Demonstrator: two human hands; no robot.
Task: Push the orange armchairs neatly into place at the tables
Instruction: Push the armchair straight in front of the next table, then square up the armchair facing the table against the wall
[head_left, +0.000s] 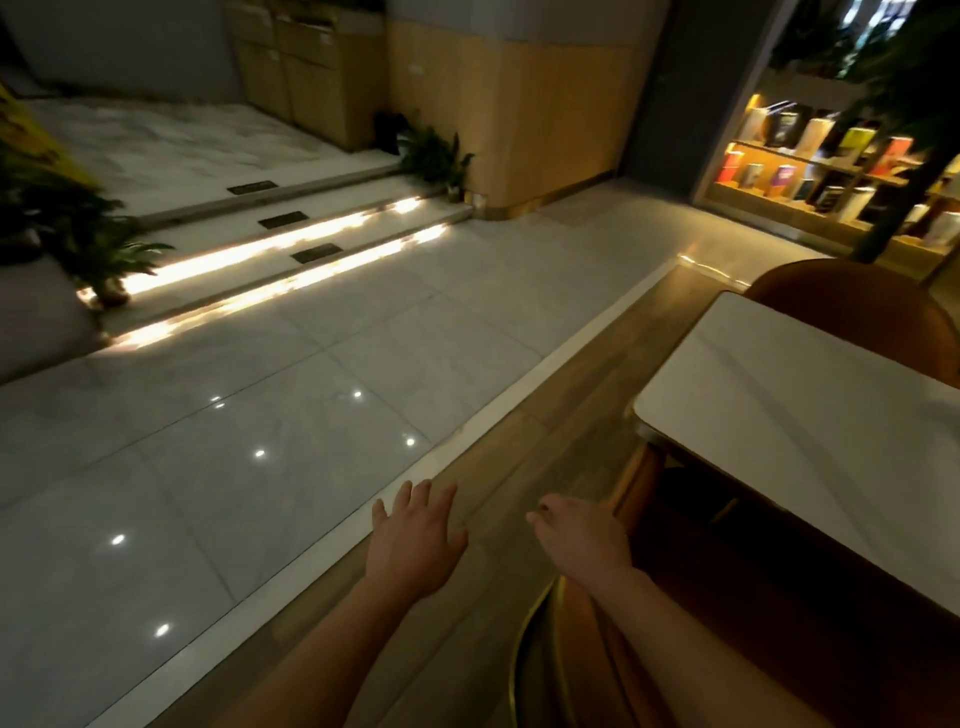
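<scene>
The left hand (415, 535) is stretching forward, flat, with fingers straight and spread, holding nothing. The right hand (582, 540) is hanging beside it with loosely curled fingers, also gripping nothing. Both are hovering over the wooden floor strip (519, 452) off the white table (779, 415)'s left edge. An orange armchair (857, 301) is sitting at the table's far edge. A second armchair (566, 686), brass-rimmed, is showing dimly under the right forearm.

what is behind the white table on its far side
An orange armchair stands behind the white table, only its curved back showing past the far edge. Its seat and legs are covered by the tabletop, so how far in it sits cannot be seen.
</scene>
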